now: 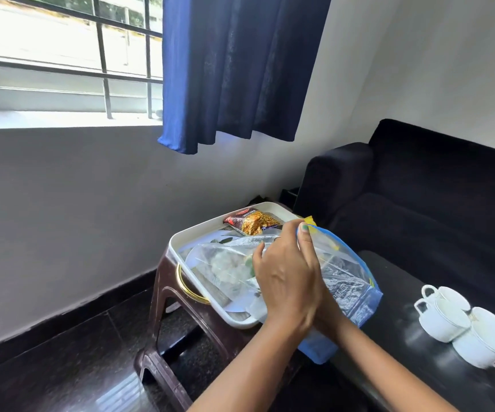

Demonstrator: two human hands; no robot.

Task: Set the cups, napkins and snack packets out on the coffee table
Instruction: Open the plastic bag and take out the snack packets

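The clear zip bag (344,281) with the blue edge is held in the air over the near right corner of the white tray (186,233), slanting from its mouth, up and away, down towards the person. Its long axis runs from the tray's far right corner to the near edge of the dark worktop (394,281), so its lower end already hangs between tray and worktop. What is inside cannot be made out.

The left hand (287,275) is in front, fingers curled around the bag's upper part, thumb pinching the blue zip edge near the yellow tab. The right hand (326,310) lies mostly hidden behind the left hand, so whether its grip is closed on the bag I cannot tell.

On the tray beyond the bag lies a red and brown snack packet (252,223). The tray sits on a brown plastic stool (163,295), left of the worktop.

The white cups (463,325) stand clustered on the worktop, well to the right of the bag. The next move probably goes rightward, towards them.
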